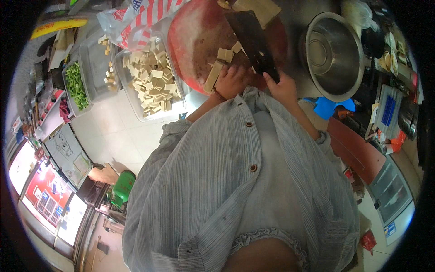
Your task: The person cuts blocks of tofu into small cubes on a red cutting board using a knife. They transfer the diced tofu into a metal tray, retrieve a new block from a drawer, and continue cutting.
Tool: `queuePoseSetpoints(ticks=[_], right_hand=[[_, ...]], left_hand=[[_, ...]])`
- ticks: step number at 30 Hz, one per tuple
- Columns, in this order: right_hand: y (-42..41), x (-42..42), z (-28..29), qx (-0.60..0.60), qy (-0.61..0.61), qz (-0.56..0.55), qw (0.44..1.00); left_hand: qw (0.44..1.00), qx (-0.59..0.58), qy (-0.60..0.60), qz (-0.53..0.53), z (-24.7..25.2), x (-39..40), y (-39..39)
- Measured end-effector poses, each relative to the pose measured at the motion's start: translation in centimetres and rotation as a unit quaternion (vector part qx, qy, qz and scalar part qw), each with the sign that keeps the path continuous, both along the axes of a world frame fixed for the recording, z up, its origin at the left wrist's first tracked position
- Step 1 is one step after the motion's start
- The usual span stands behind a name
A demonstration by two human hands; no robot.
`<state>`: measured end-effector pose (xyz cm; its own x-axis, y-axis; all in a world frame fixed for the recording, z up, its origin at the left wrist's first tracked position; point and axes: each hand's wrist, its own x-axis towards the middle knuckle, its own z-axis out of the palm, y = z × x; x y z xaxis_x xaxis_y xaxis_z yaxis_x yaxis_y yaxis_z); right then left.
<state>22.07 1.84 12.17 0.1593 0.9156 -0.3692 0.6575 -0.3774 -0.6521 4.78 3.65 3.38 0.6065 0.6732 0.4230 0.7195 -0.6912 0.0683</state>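
Note:
My right hand [282, 87] grips the handle end of a dark cleaver [253, 42], its broad blade over a round red cutting board [193, 44]. My left hand [233, 81] rests on the board with bent fingers, beside a long pale block [213, 77] that looks like tofu. Small cut pieces [225, 54] lie between the left fingers and the blade. A larger pale slab [260, 11] sits at the board's far edge. To the left, a clear plastic tub [132, 105] holds a heap of similar pale cut pieces [156, 80].
Right of the board stands a deep metal basin [334, 56]. Further left are a clear tub [98, 85] with some pieces and a container of chopped green vegetables [76, 85]. A red-striped plastic bag [146, 23] overhangs the tubs. A green gas cylinder [124, 186] stands lower left.

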Motion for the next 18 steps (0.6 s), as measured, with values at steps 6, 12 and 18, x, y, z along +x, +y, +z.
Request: queuePoseSetpoints(ticks=[6,12,18], right_hand=[[-0.6,0.1,0.3,0.042,-0.053,0.052,0.996],[-2.2,-0.3,1.1,-0.063,-0.124,0.190,0.972],[-3.1,-0.4,1.5,-0.073,-0.101,0.196,0.973]], left_hand=[[0.990,-0.121,-0.055,0.049,1.6,-2.6,-1.4],[0.985,-0.134,-0.072,0.079,0.2,-4.1,-3.0],[0.988,-0.113,-0.053,0.086,-1.6,-3.5,-3.3]])
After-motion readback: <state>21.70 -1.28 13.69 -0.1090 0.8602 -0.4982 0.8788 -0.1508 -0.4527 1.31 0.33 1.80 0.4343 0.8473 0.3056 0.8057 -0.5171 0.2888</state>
